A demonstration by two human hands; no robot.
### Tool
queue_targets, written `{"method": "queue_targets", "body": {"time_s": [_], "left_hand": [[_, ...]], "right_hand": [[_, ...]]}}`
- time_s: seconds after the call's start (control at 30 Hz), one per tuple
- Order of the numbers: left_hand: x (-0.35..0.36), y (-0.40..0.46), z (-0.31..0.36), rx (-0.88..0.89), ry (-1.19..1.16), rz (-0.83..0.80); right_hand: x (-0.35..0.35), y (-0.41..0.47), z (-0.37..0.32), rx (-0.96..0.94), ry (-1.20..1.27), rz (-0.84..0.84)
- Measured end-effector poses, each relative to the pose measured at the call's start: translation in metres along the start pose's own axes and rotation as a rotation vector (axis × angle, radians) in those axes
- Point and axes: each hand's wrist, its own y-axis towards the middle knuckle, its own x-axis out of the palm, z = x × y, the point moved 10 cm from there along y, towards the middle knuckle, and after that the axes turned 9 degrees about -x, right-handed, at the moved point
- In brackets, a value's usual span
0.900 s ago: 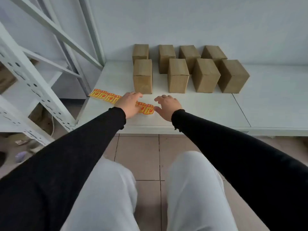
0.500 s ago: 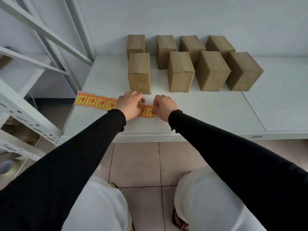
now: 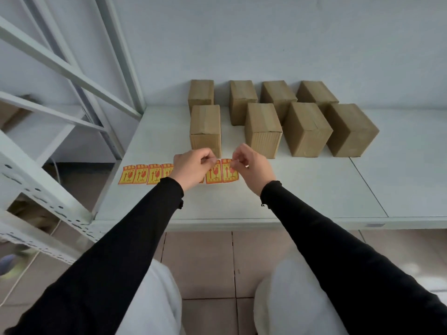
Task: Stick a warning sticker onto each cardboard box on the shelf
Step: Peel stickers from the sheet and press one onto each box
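A person's left hand [image 3: 193,165] and right hand [image 3: 251,166] each pinch the top edge of a strip of warning stickers [image 3: 145,174] lying on the white shelf [image 3: 302,189], apparently at its right end. Eight cardboard boxes [image 3: 263,129] stand just behind in two rows.

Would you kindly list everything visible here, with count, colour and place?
cardboard boxes: eight, brown, two rows of four at the back of the shelf.
sticker strip: one, yellow and red, near the shelf's front.
shelf: one, white, against the wall.
rack frame: white, at left.
floor tiles: beige, below the shelf.
left hand: pinches the strip.
right hand: pinches the strip's right end.
sleeves: two, black.
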Motion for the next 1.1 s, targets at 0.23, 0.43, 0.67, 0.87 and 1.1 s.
{"method": "queue_targets", "body": {"time_s": [0.23,0.43,0.67,0.87,1.1], "left_hand": [[0.009,0.0,-0.008,0.007,0.017,0.0],[0.023,0.0,-0.03,-0.068,0.062,-0.085],[0.004,-0.011,-0.011,-0.009,0.021,0.086],[-0.048,-0.022,0.032,0.006,-0.467,0.063],[-0.088,0.021,0.05,0.029,-0.488,0.069]], "right_hand": [[-0.013,-0.006,0.013,0.034,-0.006,0.095],[-0.016,0.0,0.019,0.062,0.137,0.154],[-0.025,0.01,0.004,0.012,0.17,0.211],[-0.055,0.038,-0.032,-0.126,0.209,0.263],[-0.07,0.099,-0.058,-0.202,0.272,0.273]]}}
